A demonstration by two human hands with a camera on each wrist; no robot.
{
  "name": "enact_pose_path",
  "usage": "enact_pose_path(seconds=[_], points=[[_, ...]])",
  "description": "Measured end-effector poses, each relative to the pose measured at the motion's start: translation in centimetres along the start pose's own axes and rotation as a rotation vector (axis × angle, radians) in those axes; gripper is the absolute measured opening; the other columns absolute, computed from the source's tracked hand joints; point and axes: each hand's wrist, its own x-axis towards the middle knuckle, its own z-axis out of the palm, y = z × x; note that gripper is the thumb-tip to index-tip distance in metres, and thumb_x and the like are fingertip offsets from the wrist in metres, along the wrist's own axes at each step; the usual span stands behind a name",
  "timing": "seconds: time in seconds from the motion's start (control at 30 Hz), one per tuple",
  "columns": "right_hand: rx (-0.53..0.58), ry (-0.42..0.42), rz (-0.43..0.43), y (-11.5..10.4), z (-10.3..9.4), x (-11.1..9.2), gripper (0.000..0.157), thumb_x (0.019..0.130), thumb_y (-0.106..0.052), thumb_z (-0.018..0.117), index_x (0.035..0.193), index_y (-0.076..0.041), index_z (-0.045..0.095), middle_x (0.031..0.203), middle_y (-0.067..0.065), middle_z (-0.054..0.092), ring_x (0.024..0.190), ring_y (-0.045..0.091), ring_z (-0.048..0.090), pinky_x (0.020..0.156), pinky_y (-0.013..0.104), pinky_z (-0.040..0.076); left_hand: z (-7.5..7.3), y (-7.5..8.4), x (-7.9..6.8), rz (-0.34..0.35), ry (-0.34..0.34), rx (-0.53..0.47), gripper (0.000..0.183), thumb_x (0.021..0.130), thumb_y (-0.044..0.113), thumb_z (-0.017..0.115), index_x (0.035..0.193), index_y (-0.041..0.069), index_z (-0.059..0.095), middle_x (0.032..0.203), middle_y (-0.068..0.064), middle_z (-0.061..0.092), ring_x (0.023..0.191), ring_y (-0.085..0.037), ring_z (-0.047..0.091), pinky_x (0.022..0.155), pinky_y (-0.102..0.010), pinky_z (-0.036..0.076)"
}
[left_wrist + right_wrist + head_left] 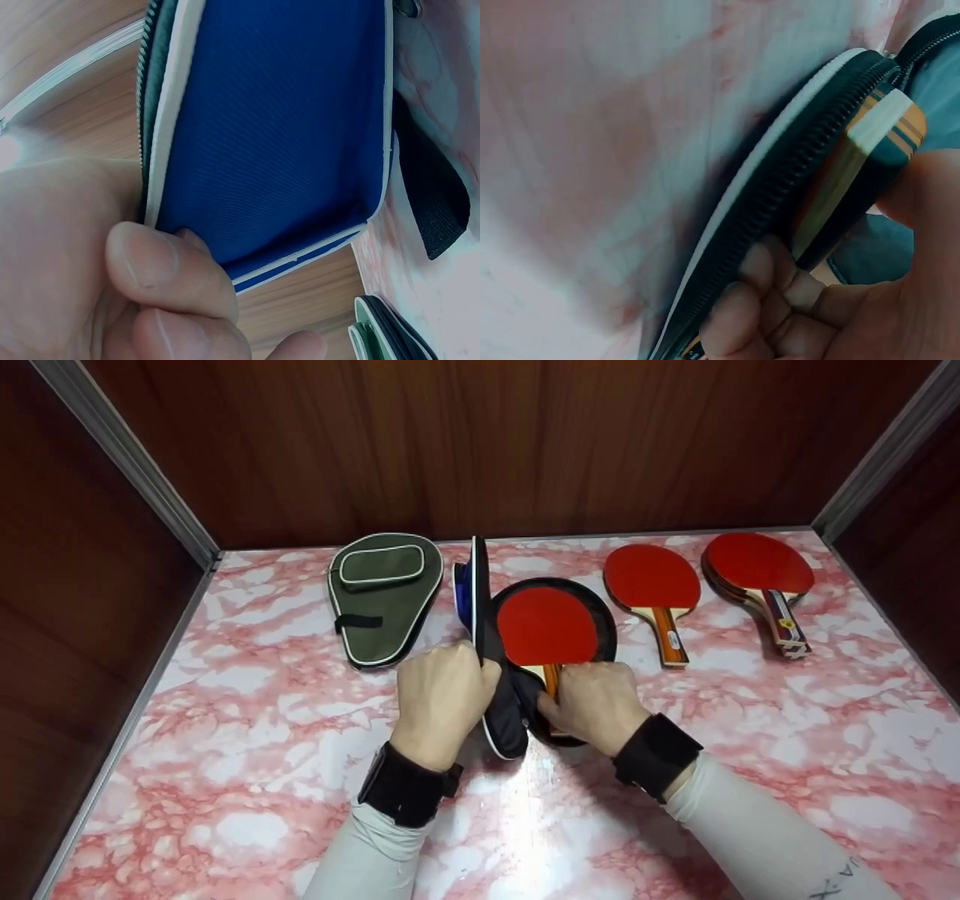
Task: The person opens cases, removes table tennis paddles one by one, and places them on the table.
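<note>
A paddle case [607, 619] lies unzipped on the table, black inside, its cover standing upright. My left hand [442, 686] grips the cover's edge. In the left wrist view, its fingers curl by the white piping of the cover's blue pocket [285, 127]. Inside the case rests a red table tennis paddle [551, 626], handle toward me. With my right hand [600, 701] I hold that paddle by its handle. The right wrist view shows the striped handle end [881, 124] between thumb and fingers, beside the case's zipper [780, 180].
An olive-green paddle case [382, 619] with a small front pocket lies to the left. Farther right are a single red paddle [652, 581] and a stack of paddles [757, 561]. Wooden panels [525, 450] wall in the marbled table [247, 780] at the back and sides.
</note>
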Motion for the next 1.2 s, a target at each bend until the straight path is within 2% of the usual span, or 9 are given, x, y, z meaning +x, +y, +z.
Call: enact_pose_path(seconds=[0.3,0.53,0.63,0.8,0.97,1.2], points=[[0.043,-0.076,0.002,0.7,-0.2,0.0,0.064,0.096,-0.043,0.079,0.05,-0.014,0.047,0.049,0.007,0.049,0.052,0.039,0.062,0.045,0.054,0.05,-0.1,0.0,0.0,-0.007,-0.006,-0.005,0.027,0.085,0.018,0.075,0.062,0.007,0.067,0.059,-0.01,0.064,0.054,-0.038,0.065,0.047,-0.049,0.046],[0.125,-0.199,0.065,1.9,-0.5,0.0,0.057,0.098,-0.045,0.074,0.054,-0.015,0.053,0.055,0.006,0.054,0.057,0.036,0.063,0.052,0.055,0.052,-0.1,0.1,0.0,-0.01,-0.007,0.007,0.026,0.085,0.019,0.076,0.064,0.007,0.07,0.059,-0.011,0.065,0.055,-0.038,0.065,0.047,-0.05,0.047],[0.182,-0.265,0.1,2.8,-0.8,0.1,0.052,0.1,-0.047,0.069,0.06,-0.016,0.056,0.058,0.003,0.054,0.058,0.031,0.06,0.055,0.051,0.05,-0.2,0.1,0.0,-0.013,-0.004,0.017,0.025,0.085,0.019,0.077,0.064,0.007,0.07,0.06,-0.011,0.066,0.055,-0.038,0.065,0.047,-0.049,0.047],[0.304,-0.344,0.174,4.2,-2.3,0.0,0.041,0.103,-0.05,0.061,0.08,-0.015,0.064,0.069,0.002,0.058,0.066,0.027,0.059,0.061,0.044,0.044,-0.2,0.0,0.0,-0.017,-0.004,0.014,0.025,0.084,0.019,0.077,0.063,0.007,0.068,0.06,-0.011,0.065,0.054,-0.037,0.065,0.047,-0.049,0.047],[0.347,-0.298,0.189,5.7,-3.8,-0.6,0.037,0.103,-0.046,0.061,0.084,-0.015,0.065,0.069,0.002,0.057,0.064,0.026,0.056,0.058,0.042,0.039,-0.1,0.0,0.0,-0.014,-0.005,0.015,0.027,0.084,0.019,0.077,0.062,0.008,0.067,0.06,-0.01,0.065,0.053,-0.037,0.066,0.046,-0.049,0.048],[0.327,-0.21,0.194,8.2,-5.0,-0.8,0.038,0.104,-0.045,0.062,0.082,-0.015,0.067,0.066,0.0,0.06,0.059,0.025,0.056,0.055,0.043,0.039,-0.1,0.0,0.0,-0.012,0.013,0.026,0.027,0.082,0.02,0.078,0.06,0.008,0.066,0.06,-0.011,0.066,0.053,-0.036,0.066,0.045,-0.048,0.047]])
